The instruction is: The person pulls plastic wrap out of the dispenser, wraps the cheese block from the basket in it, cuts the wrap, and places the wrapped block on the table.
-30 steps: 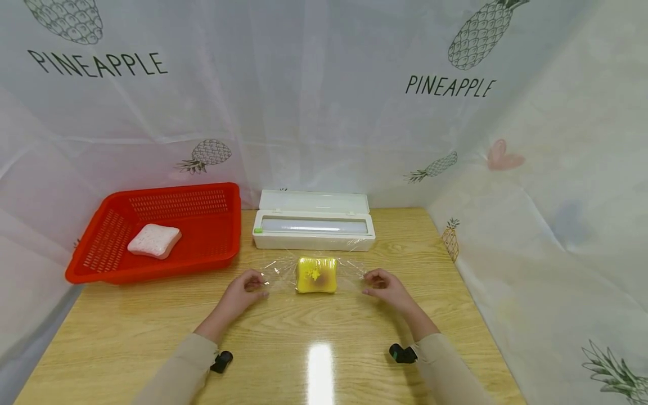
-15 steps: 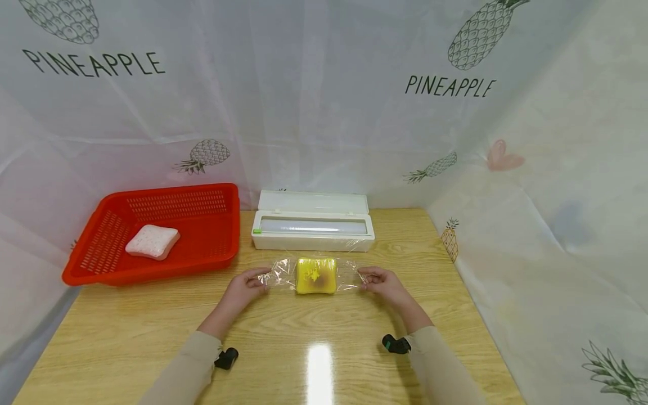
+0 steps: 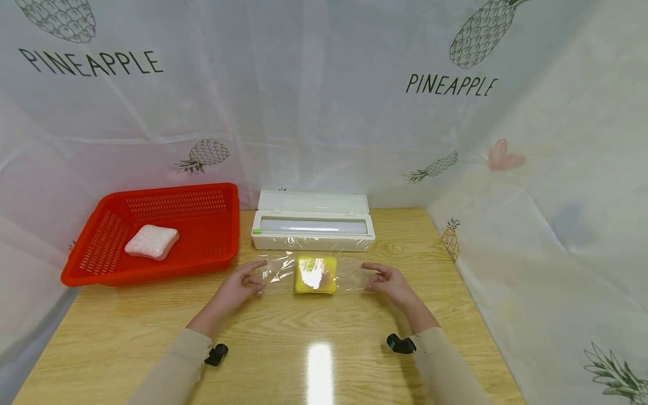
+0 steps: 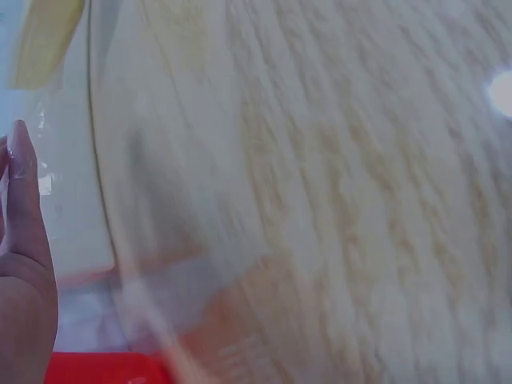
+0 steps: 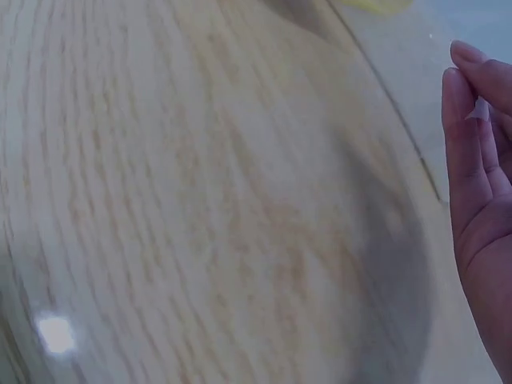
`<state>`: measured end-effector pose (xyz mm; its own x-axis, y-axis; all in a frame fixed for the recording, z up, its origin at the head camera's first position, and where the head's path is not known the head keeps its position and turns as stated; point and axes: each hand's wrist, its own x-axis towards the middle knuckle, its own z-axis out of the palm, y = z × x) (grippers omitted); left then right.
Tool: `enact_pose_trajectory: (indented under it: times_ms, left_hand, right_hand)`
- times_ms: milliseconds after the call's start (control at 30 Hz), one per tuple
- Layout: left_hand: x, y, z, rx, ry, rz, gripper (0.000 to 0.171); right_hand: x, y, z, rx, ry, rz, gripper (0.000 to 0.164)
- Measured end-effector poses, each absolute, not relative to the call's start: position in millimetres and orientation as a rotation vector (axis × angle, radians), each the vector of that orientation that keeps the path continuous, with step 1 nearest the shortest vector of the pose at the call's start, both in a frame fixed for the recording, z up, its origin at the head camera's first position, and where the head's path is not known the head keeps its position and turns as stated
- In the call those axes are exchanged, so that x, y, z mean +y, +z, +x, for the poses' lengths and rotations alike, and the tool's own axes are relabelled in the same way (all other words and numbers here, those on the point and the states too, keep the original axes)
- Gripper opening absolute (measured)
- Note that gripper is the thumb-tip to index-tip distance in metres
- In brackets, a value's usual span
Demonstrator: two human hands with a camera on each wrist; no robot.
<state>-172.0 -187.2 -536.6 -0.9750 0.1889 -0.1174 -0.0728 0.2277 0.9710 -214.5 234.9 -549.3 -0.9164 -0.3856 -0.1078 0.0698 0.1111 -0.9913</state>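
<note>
A yellow bread-slice-shaped block [image 3: 324,280] sits mid-table under or within a strip of clear plastic wrap [image 3: 279,271]. Bright glare covers much of its top. In the head view my left hand [image 3: 242,282] pinches the wrap's left end, and my right hand [image 3: 387,282] pinches the right end, so the film spans between them. The right wrist view shows the thumb and finger [image 5: 460,100] of the right hand close together at the film. At the left edge of the left wrist view, only part of the left hand [image 4: 24,240] appears.
Behind the block stands a white wrap dispenser [image 3: 313,242], lid raised, with a roll inside. To the left is a red basket [image 3: 207,256] holding a pale pink, speckled block [image 3: 152,242] of similar shape. A printed curtain [image 3: 324,112] closes off the wooden table's [image 3: 268,349] back and sides.
Both hands keep hold of the wrap and have moved slightly apart over the last half second. The film looks more stretched, and strong glare now appears over the yellow block.
</note>
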Motion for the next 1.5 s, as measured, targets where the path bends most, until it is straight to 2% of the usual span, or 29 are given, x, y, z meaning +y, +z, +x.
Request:
enact_pose_trajectory:
  times_ms: [300,567,667,833,1033,1200,1500]
  left_hand:
    - [-190,-554,-181,2.304,1.795,0.237,0.062]
    - [-191,-560,-188,2.341,1.716,0.314,0.061]
    - [-191,-561,-188,2.365,1.676,0.276,0.062]
    - [-191,-559,-189,2.470,1.689,0.062,0.064]
    - [-190,-554,-197,2.468,1.758,0.062,0.055]
    - [-189,-547,-202,2.404,1.708,0.125,0.048]
    - [-185,-551,-204,2.442,1.623,0.220,0.047]
  right_hand:
    - [234,-568,-222,2.097,-1.829,-0.225,0.055]
    - [230,-570,-227,2.097,-1.789,-0.292,0.054]
    - [228,-569,-227,2.127,-1.773,-0.288,0.052]
    - [226,-565,-226,2.232,-1.766,-0.219,0.050]
    - [224,-556,-235,2.222,-1.792,-0.227,0.035]
    - [223,-555,-240,2.290,-1.613,-0.281,0.023]
    - [223,-558,-235,2.199,-1.645,-0.221,0.035]
